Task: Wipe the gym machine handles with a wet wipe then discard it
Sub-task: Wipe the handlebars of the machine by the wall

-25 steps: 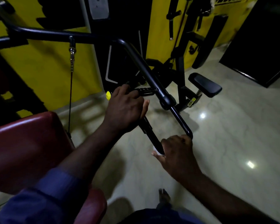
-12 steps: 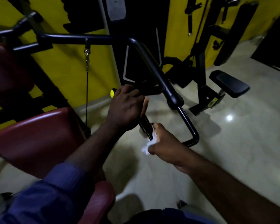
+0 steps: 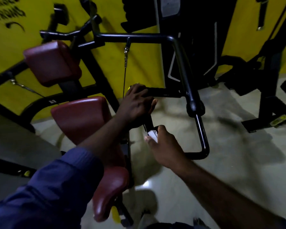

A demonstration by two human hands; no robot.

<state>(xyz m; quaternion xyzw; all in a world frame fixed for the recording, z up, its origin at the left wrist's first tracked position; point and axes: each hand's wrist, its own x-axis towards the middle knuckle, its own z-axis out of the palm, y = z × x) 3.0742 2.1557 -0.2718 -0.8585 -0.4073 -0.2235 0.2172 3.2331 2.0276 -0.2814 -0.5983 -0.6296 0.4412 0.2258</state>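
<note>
A black gym machine handle frame [image 3: 198,123] hangs in front of me, with a horizontal grip [image 3: 163,92] and a lower slanted grip [image 3: 148,123]. My left hand [image 3: 136,103] is closed over the horizontal grip near its yellow end cap [image 3: 128,88]. My right hand [image 3: 163,146] holds a white wet wipe [image 3: 152,134] wrapped against the lower slanted grip, just below my left hand. Most of that grip is hidden under the two hands.
Dark red seat pads [image 3: 82,119] of the machine stand at the left, with another pad [image 3: 52,63] higher up. A cable [image 3: 125,71] hangs from the top bar. More black machines [image 3: 267,83] stand at the right against the yellow wall. The pale floor [image 3: 238,171] is glossy.
The view swung to the left, bringing the red pads into sight. My right hand with the wipe slid up along the lower grip toward my left hand, which kept its hold.
</note>
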